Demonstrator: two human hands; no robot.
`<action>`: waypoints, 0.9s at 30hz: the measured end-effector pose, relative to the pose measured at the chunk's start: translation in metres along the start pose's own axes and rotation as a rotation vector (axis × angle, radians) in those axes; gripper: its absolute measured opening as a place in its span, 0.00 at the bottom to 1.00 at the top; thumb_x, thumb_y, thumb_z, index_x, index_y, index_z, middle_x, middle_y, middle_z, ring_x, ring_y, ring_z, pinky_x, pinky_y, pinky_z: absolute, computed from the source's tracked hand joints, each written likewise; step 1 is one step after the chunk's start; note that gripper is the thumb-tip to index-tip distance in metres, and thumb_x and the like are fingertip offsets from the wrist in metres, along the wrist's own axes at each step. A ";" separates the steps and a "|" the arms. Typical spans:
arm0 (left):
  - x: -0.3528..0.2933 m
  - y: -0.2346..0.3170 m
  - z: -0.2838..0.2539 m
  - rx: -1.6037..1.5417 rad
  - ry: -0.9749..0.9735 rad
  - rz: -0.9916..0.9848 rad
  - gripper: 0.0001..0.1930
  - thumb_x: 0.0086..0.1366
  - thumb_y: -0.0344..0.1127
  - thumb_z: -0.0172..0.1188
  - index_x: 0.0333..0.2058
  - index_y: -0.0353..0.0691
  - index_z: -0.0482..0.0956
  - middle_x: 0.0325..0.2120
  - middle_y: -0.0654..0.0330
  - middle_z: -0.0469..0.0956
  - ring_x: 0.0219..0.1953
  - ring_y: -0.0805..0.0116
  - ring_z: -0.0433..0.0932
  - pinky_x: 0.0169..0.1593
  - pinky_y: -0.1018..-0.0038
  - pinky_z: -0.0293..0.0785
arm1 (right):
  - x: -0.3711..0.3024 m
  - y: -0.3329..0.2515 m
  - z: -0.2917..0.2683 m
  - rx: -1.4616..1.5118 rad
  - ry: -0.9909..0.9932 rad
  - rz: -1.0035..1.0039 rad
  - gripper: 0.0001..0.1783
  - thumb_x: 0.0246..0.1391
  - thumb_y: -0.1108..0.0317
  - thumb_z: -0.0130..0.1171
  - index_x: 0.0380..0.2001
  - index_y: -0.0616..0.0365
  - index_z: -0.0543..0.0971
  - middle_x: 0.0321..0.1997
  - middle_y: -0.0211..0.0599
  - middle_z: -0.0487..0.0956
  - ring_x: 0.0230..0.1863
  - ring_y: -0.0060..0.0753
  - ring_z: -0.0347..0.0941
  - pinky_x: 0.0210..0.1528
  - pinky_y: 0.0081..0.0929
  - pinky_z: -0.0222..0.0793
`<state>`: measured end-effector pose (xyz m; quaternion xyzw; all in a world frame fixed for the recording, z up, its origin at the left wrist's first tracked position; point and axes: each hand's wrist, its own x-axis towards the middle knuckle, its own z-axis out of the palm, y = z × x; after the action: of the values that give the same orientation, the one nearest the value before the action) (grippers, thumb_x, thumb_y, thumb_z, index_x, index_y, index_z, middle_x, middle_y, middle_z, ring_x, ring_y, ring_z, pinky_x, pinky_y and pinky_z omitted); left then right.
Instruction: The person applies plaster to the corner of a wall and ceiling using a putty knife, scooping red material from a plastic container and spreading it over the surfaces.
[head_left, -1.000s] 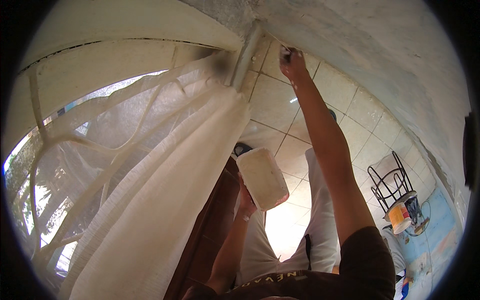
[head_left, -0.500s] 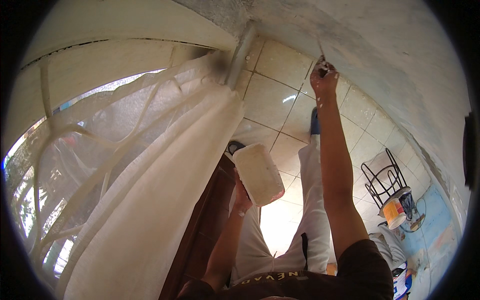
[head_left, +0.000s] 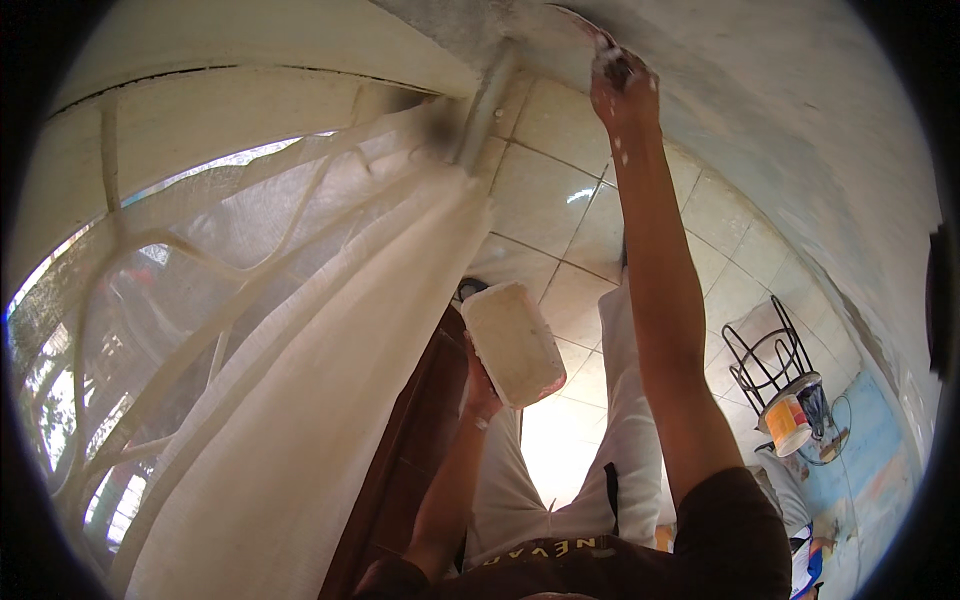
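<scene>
My left hand (head_left: pixel 481 388) grips the side of a rectangular tub (head_left: pixel 514 345), held level in front of my legs. Pale paste coats the tub's inside and rim. Stretched far forward, my right hand (head_left: pixel 626 88) is closed on a putty knife, its fingers and wrist spotted with white paste. The thin blade of the putty knife (head_left: pixel 576 18) lies at the grey, patchily plastered wall (head_left: pixel 790 120); its handle is hidden in my fist.
At left, a white curtain (head_left: pixel 330 390) hangs before a curved window grille (head_left: pixel 235 275). A narrow post (head_left: pixel 487 105) stands by the corner. On the tiled floor (head_left: pixel 550 190), a black metal stool frame (head_left: pixel 768 350) and a yellow-and-white bucket (head_left: pixel 787 426) are at right. Clothing shows at lower right.
My right hand has moved forward and slightly left, bringing the putty knife up along the wall toward the corner. The tub in my left hand has shifted only slightly.
</scene>
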<state>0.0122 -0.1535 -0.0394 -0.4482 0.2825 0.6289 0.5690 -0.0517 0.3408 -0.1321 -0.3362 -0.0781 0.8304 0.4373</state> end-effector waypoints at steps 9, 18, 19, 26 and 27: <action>-0.005 0.002 0.012 0.257 0.098 0.163 0.38 0.72 0.71 0.37 0.69 0.52 0.60 0.64 0.61 0.67 0.63 0.56 0.71 0.64 0.55 0.72 | -0.045 0.050 -0.062 -0.118 0.149 0.019 0.18 0.73 0.62 0.39 0.55 0.60 0.72 0.58 0.41 0.74 0.59 0.38 0.72 0.60 0.31 0.72; 0.007 0.009 -0.013 0.183 0.010 0.155 0.39 0.70 0.72 0.38 0.69 0.52 0.61 0.63 0.58 0.68 0.63 0.55 0.70 0.63 0.52 0.71 | 0.086 0.113 -0.063 0.055 0.145 0.206 0.23 0.71 0.59 0.43 0.60 0.63 0.71 0.61 0.47 0.75 0.57 0.37 0.74 0.57 0.32 0.74; 0.008 0.007 -0.017 0.147 0.001 0.137 0.40 0.69 0.73 0.38 0.68 0.51 0.62 0.63 0.57 0.69 0.63 0.54 0.71 0.63 0.50 0.70 | 0.092 0.107 -0.047 0.149 0.160 0.228 0.23 0.71 0.59 0.44 0.60 0.63 0.71 0.60 0.47 0.76 0.56 0.37 0.75 0.55 0.31 0.74; -0.005 0.001 -0.015 0.065 -0.151 0.056 0.39 0.71 0.72 0.37 0.70 0.53 0.59 0.64 0.60 0.67 0.64 0.56 0.70 0.65 0.52 0.70 | -0.038 0.012 0.077 -1.002 -0.187 -0.304 0.18 0.68 0.67 0.50 0.55 0.68 0.74 0.50 0.44 0.82 0.44 0.28 0.78 0.44 0.18 0.75; -0.004 0.000 -0.010 0.069 -0.149 0.024 0.38 0.71 0.72 0.36 0.70 0.53 0.59 0.64 0.60 0.67 0.64 0.56 0.70 0.65 0.52 0.70 | -0.065 -0.012 0.087 -1.242 -0.137 -0.380 0.19 0.65 0.71 0.53 0.56 0.69 0.74 0.53 0.44 0.81 0.41 0.23 0.77 0.43 0.18 0.75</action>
<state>0.0139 -0.1636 -0.0401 -0.3770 0.2662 0.6573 0.5958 -0.0724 0.3117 -0.0290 -0.4530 -0.6292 0.5585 0.2948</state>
